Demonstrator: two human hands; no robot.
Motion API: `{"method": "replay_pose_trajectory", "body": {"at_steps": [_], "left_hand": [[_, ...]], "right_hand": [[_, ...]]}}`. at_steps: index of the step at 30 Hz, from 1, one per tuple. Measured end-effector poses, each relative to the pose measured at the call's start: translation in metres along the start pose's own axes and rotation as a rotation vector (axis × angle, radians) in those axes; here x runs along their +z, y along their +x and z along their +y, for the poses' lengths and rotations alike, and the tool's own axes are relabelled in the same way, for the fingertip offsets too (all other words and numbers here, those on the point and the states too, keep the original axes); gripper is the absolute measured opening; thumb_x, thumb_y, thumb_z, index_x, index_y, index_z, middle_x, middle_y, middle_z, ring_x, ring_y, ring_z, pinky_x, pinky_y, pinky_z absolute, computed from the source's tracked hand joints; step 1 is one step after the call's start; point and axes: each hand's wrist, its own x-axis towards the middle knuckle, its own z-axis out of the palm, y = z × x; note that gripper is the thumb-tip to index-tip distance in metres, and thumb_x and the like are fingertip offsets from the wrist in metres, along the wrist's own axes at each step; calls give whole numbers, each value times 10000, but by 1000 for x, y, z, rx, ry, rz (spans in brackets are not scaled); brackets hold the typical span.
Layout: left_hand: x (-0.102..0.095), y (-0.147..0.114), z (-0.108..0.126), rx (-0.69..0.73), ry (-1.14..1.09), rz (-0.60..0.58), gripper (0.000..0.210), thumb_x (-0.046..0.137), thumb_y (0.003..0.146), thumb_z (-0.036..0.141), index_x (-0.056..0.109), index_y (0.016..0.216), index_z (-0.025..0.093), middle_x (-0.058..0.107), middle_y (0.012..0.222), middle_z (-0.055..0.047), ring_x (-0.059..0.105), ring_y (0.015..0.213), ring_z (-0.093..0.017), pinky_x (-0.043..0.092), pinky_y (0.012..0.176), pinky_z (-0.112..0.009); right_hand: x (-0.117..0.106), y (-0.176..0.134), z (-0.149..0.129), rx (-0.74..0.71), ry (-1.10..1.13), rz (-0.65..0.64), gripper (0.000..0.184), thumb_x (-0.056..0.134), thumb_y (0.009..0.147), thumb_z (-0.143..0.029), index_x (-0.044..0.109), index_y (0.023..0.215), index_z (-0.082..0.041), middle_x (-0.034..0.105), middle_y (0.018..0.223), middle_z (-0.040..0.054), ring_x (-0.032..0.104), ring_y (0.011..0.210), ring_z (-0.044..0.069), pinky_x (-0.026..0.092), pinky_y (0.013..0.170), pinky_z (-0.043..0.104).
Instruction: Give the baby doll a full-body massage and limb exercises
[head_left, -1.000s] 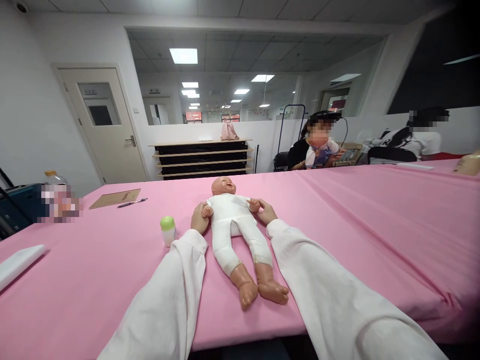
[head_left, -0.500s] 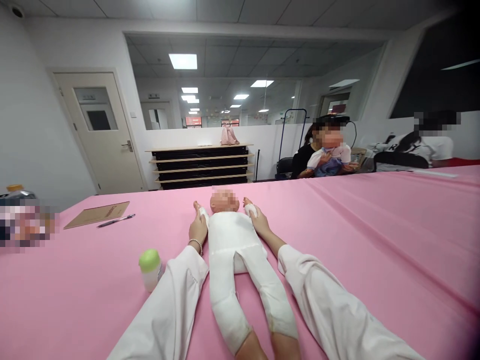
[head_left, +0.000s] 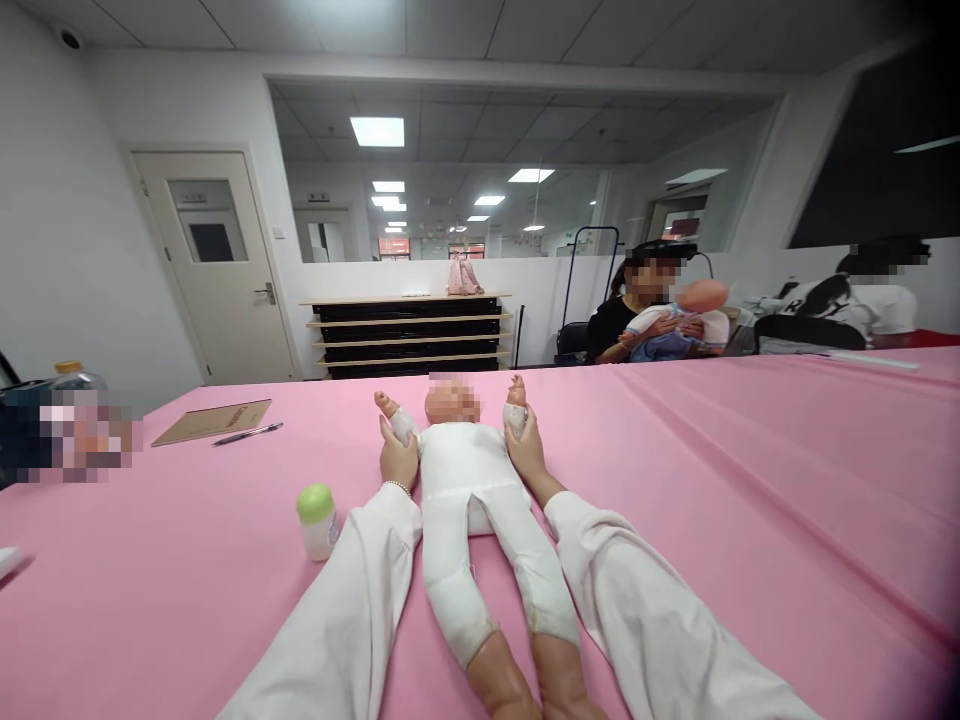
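A baby doll (head_left: pixel 472 465) with a white cloth body lies on its back on a pink-covered table (head_left: pixel 675 520), its head away from me and its bare feet toward me. My left hand (head_left: pixel 398 455) is closed around the doll's arm on the left, whose hand sticks up past my fingers. On the other side, my right hand (head_left: pixel 527 448) grips the doll's other arm, which points upward. Both of the doll's arms are spread out beside its head. My palms and some fingers are hidden behind the doll's arms.
A small jar with a green lid (head_left: pixel 316 522) stands left of my left sleeve. Farther left lie a pen (head_left: pixel 247 434) and a brown notebook (head_left: pixel 212 422), near a bottle (head_left: pixel 79 378). Behind the table, a seated person (head_left: pixel 611 325) holds another doll (head_left: pixel 679 325).
The doll's arms have shifted: the right one now points more upward and the left one leans farther outward. My hands still hold them. The view has turned slightly left.
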Motion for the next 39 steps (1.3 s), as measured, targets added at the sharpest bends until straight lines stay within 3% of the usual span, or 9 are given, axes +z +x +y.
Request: {"method": "replay_pose_trajectory", "body": {"at_steps": [6, 11, 16, 23, 26, 29, 33, 36, 39], "left_hand": [[-14, -18, -8, 165, -130, -51, 442, 540, 743, 329, 455, 1157, 199, 642, 1016, -90, 624, 866, -243, 468, 701, -325], [-30, -34, -18, 396, -207, -194, 343, 507, 653, 123, 539, 983, 210, 648, 953, -20, 608, 877, -188, 462, 789, -290], [-34, -35, -26, 531, -293, -259, 381, 466, 656, 97, 534, 1018, 194, 628, 1014, -21, 587, 938, -173, 452, 848, -285], [0, -16, -9, 426, -380, -126, 518, 427, 803, 182, 333, 1311, 149, 445, 1323, -110, 432, 1208, -202, 345, 1002, -326], [7, -9, 2, 329, -383, -99, 657, 445, 837, 279, 135, 1413, 207, 358, 1407, -84, 465, 1189, -214, 394, 942, -311], [10, 2, 6, 258, -295, -156, 679, 374, 871, 419, 52, 1432, 214, 418, 1368, -101, 580, 1037, -228, 455, 804, -309], [18, 23, 3, 100, -69, -258, 618, 296, 863, 528, 239, 1397, 222, 647, 1074, -116, 645, 852, -265, 452, 714, -348], [25, 34, 2, 23, 44, -246, 605, 304, 842, 557, 410, 1308, 185, 678, 944, -154, 641, 847, -302, 437, 699, -372], [28, 37, 3, 23, 65, -236, 621, 312, 836, 559, 433, 1293, 158, 673, 940, -178, 635, 856, -318, 430, 689, -378]], "right_hand": [[-25, -21, -10, 22, 50, -159, 544, 569, 706, -313, 424, 1216, -193, 560, 1181, 112, 566, 1031, 240, 463, 870, 395], [-56, -36, -11, -175, 73, -440, 351, 574, 674, -237, 590, 1021, -182, 641, 1059, 64, 592, 1000, 217, 448, 912, 364], [-61, -40, -13, -216, 3, -450, 375, 497, 708, -178, 589, 1072, -169, 624, 1110, 76, 568, 1060, 218, 406, 975, 385], [-18, -16, -10, 41, 8, -229, 716, 477, 769, -258, 178, 1411, -150, 396, 1376, 116, 405, 1251, 234, 356, 1017, 422], [0, -1, 2, 51, 22, -175, 676, 440, 806, -313, 180, 1412, -165, 349, 1407, 100, 367, 1278, 235, 318, 1041, 438], [11, 12, 14, -2, 24, -162, 603, 399, 836, -336, 236, 1400, -196, 363, 1403, 67, 363, 1280, 225, 299, 1054, 438], [16, 22, 23, -74, 12, -261, 489, 349, 862, -307, 366, 1348, -263, 434, 1358, 3, 420, 1237, 202, 319, 1046, 410], [14, 23, 23, -45, -21, -359, 456, 364, 864, -306, 414, 1317, -309, 484, 1315, -18, 464, 1196, 211, 362, 1007, 410], [12, 22, 19, -2, -25, -386, 444, 386, 858, -312, 439, 1299, -314, 509, 1292, -10, 484, 1176, 215, 377, 991, 405]]}}
